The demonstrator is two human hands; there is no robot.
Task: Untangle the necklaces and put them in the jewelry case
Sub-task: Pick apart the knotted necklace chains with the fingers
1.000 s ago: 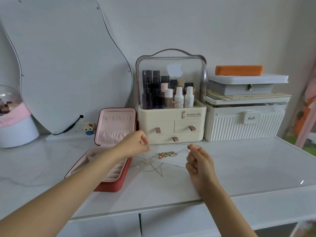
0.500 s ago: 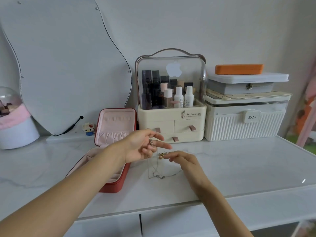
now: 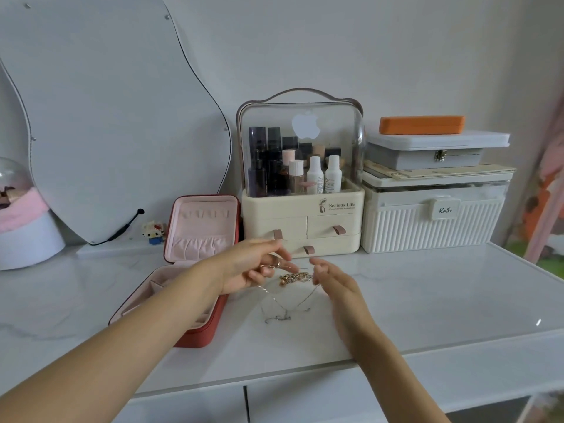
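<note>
Silver chain (image 3: pixel 283 303) is hanging from the left hand (image 3: pixel 244 270), whose fingers are pinching it up off the marble tabletop (image 3: pixel 427 288), likely to let the knot show. Relaxed and holding nothing, the right hand (image 3: pixel 332 279) is hovering beside the gold necklace (image 3: pixel 297 277), near the open jewelry case (image 3: pixel 195 300).

the scene is lit evenly by soft, diffuse daylight, and no strong shadows are cast on the white table (image 3: pixel 427 288). a small bright glint is seen on the glossy top near the right edge. faint reflections are shown on the clear cover of the cosmetic organizer (image 3: pixel 300 141). the right hand (image 3: pixel 332 279) is smeared by motion blur. straight lines are bent near the edges by the wide lens, and the corners are rendered softer.
</note>
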